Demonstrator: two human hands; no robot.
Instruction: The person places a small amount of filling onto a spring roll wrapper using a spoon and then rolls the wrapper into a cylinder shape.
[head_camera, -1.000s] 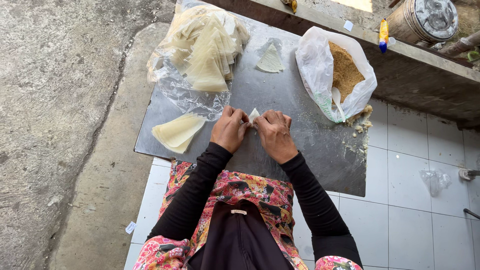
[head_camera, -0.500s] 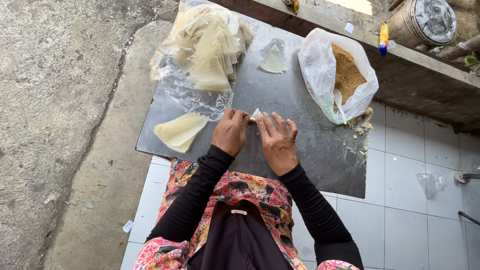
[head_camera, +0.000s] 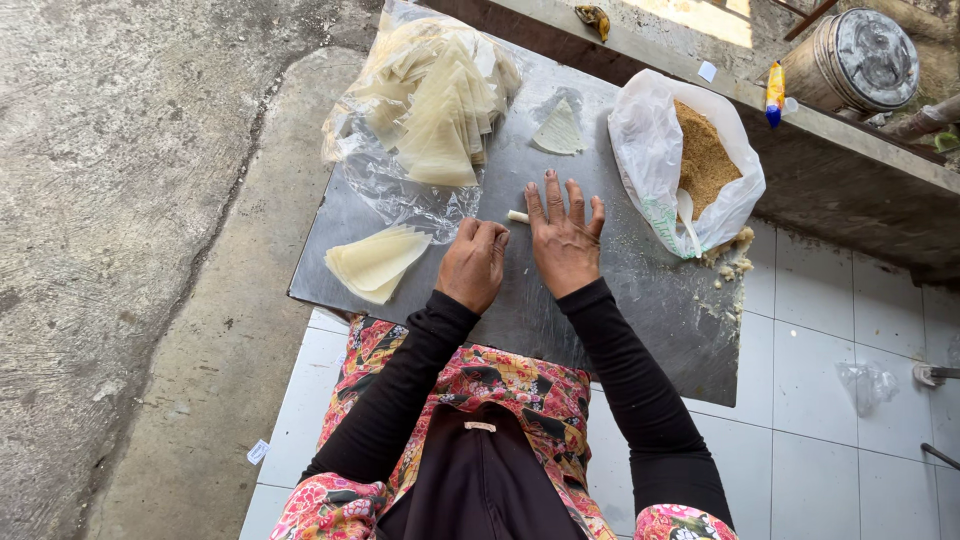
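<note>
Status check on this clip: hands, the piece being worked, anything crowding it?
Right hand flat, fingers spread, over small pale roll. Left hand curled beside it on metal sheet. Wrapper stack left, filling bag right, both apart from the roll.

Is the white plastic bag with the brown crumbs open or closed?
Open: the white bag has its mouth spread wide, showing brown crumbs and a white spoon inside.

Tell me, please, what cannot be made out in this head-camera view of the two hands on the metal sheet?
- Pale roll: mostly hidden under the right hand; only one end shows.
- Left hand: curled knuckles-up, so whether it holds anything cannot be told.
- Spoon in the bag of crumbs: its bowl is buried.
- Metal drum: cut off by the top edge.
</note>
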